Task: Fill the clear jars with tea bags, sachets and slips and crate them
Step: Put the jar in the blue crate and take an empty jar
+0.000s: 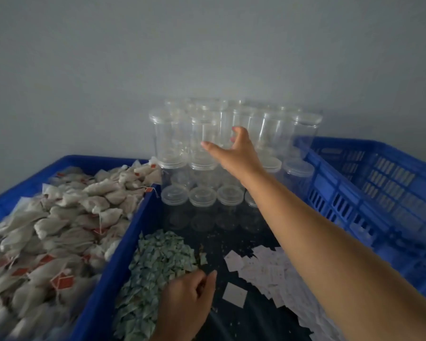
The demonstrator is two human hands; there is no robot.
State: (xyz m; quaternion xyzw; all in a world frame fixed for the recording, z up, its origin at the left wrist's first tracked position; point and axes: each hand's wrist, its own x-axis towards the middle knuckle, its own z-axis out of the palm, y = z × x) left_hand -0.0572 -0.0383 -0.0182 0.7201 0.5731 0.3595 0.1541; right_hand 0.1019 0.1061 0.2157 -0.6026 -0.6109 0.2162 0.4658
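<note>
From the head view, the clear jars (172, 136) stand upright at the far wall in two tiers, long axes vertical. Your right hand (234, 153) reaches to an upper jar with thumb and fingers spread wide. Your left hand (187, 296) lies curled on the green sachets (158, 254); whether it grips any, you cannot tell. These share the middle tray (123, 242) with white slips (268, 269). Tea bags (59, 217) fill the left crate (59, 163). A slatted crate (367, 183) sits right.

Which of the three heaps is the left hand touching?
The green sachets, in the middle: the left hand rests on their right edge. The tea bags lie farther left, the white slips farther right, both untouched.
</note>
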